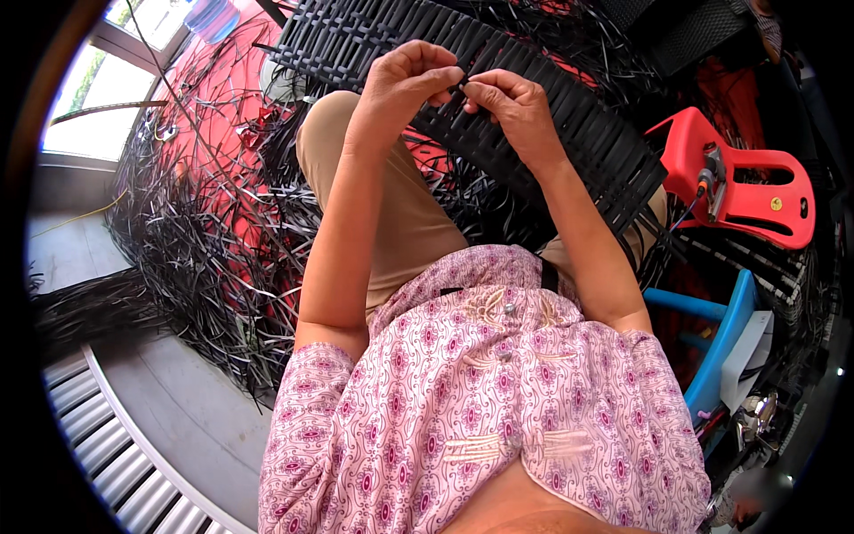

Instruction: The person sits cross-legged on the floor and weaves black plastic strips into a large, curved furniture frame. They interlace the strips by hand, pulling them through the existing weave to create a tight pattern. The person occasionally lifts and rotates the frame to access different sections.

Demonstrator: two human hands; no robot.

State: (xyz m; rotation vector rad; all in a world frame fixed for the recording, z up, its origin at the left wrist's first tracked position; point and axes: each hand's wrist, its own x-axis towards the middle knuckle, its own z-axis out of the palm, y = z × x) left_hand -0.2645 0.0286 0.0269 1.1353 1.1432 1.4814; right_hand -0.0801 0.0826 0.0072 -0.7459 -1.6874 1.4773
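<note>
Left hand: the left hand (405, 84) has its thumb and first finger bent close together, over the weave (587, 147); what is between the tips is too small to tell.
Right hand: the right hand (516, 102) pinches the same way, its tips right beside the left ones (I cannot tell what it grips either).
Weave: black, flat and a bit shiny, made of strips going over and under each other.
Its ends: checked with little gaps at the upper left, with loose strip tips poking out at the lower right.
Its place: in front of the person, slanting across above the knees.
Trousers: tan trousers (329, 160), below the weave.
Heap: a messy heap (196, 276) of black strips, on the left.
Chair: a red chair (747, 191) on the right, with a tool (713, 178) on it.
</note>
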